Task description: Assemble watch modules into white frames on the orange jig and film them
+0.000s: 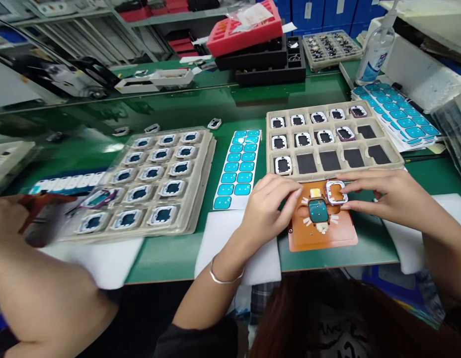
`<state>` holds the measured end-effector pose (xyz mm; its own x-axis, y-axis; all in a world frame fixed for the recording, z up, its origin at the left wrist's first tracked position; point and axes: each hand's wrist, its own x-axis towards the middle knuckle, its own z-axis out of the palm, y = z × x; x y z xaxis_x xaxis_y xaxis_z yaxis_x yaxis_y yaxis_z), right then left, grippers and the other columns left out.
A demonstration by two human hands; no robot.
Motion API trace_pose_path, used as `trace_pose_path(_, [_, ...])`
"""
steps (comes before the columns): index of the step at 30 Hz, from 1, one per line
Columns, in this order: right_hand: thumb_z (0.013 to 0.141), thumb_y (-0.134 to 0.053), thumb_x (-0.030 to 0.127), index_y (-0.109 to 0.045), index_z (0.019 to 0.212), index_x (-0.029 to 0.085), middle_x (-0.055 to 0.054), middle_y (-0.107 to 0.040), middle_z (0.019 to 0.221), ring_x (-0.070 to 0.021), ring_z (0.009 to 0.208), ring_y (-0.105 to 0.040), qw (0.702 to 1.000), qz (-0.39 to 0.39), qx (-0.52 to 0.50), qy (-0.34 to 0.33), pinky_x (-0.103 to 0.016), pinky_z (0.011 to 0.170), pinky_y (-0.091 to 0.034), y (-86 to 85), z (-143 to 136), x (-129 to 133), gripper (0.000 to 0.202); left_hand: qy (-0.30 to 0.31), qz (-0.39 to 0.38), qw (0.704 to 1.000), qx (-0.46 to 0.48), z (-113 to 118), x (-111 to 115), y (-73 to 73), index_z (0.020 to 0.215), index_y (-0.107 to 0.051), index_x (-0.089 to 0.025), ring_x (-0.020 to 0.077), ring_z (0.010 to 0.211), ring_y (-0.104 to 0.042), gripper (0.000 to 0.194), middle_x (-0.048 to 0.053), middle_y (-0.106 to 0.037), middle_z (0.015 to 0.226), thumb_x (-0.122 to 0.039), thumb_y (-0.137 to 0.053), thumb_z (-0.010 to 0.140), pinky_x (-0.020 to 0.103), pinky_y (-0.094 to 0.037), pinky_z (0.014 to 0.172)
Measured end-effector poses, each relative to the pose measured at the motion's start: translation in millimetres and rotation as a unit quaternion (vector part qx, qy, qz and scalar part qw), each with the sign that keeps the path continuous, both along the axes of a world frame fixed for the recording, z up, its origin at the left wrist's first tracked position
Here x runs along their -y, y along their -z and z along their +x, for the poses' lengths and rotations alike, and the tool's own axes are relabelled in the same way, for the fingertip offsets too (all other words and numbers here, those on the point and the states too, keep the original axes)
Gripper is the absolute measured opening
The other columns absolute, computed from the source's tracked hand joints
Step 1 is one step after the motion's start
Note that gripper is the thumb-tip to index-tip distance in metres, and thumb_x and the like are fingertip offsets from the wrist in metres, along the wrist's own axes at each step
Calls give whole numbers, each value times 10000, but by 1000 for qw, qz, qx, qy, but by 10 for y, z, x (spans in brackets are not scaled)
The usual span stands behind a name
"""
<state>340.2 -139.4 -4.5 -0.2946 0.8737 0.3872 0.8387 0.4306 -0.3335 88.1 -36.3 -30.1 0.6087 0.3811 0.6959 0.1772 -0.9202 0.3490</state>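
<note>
My right hand (379, 191) grips a pale, squarish watch-case frame (329, 200) between its thumb and fingers. The frame is at the upper right of an orange fixture plate (301, 238). A teal-covered square piece (319, 211) sits in the middle of that plate, with white tabs around it. My left hand (269, 206), with a bangle at the wrist, rests at the plate's upper left. Its thumb and fingertips come together there; anything between them is hidden.
A beige tray (269, 164) behind my hands holds several frames. Left of it lies a sheet of teal stickers (236, 171). Another frame tray (193, 214) stands further left, by a co-worker's blurred arm (40, 288). A pump bottle (375, 54) stands at the back right.
</note>
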Motion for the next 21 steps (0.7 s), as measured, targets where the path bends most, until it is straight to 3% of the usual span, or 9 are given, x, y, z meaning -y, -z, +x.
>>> trace_pose_path(3, [905,-683,373,-759,924,183,-118,-760,1099,-270,938,-733,999,22,-17,-22,-411,789,-584,-18,-78,11,206,25,-29,999,-4,0,30,-26,999,-630,-184,154,843,-648,69,40,-729,929,-198,-622,932,330,-505,789])
trace_pose_path(7, [910,-681,319,-763,927,186,-110,-749,1143,-200,773,-676,996,32,-53,-68,-361,692,-567,-1,-241,30,158,58,-77,995,-22,-5,69,-43,1095,-644,-202,202,942,-627,375,60,-704,1028,-433,-761,824,381,-482,848])
trace_pose_path(10, [914,-674,306,-766,922,192,-102,-747,1157,-179,721,-614,995,35,-50,-73,-340,650,-553,47,-312,22,147,65,-95,992,-51,-3,90,-20,1141,-648,-206,235,1016,-587,489,83,-681,1096,-516,-773,783,420,-457,898])
trace_pose_path(15, [902,-695,286,-775,916,211,-79,-752,1150,-184,750,-570,994,34,-62,-82,-344,662,-546,96,-331,-11,111,39,-76,993,-75,-16,91,20,1136,-671,-221,267,1060,-520,492,89,-684,1121,-561,-747,789,481,-408,946])
trace_pose_path(21, [895,-699,331,-772,896,273,-27,-750,1158,-198,769,-589,995,20,-61,-70,-398,704,-543,107,-323,-9,93,68,-81,990,-98,-50,51,13,1159,-675,-234,262,1054,-507,483,88,-682,1144,-500,-788,772,467,-426,933])
